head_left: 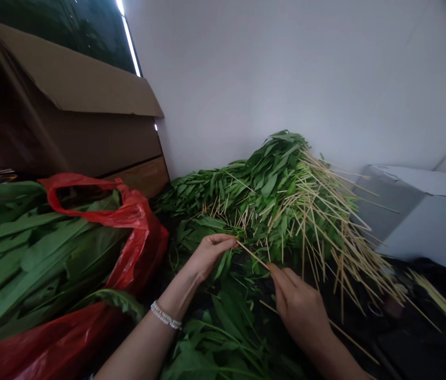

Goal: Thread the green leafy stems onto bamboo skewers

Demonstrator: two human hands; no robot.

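Observation:
A thin bamboo skewer [252,253] runs between my two hands. My right hand [300,303] is closed around its near end. The fingertips of my left hand [215,253] pinch together at its far end, where a green leaf [223,265] hangs below them; how leaf and skewer meet is hidden by the fingers. Beneath both hands lie loose leafy greens [207,345]. Beyond them rises a pile of leafy skewers [274,163], their bare sticks [333,216] pointing right and toward me. Another skewer [353,340] lies under my right wrist.
At left, a red plastic bag [143,227] stands full of long green leaves [36,253]. A cardboard box [88,84] is behind it. To the right are a white box [432,221] and a bundle of bare sticks [442,301]. A white wall [266,68] closes off the back.

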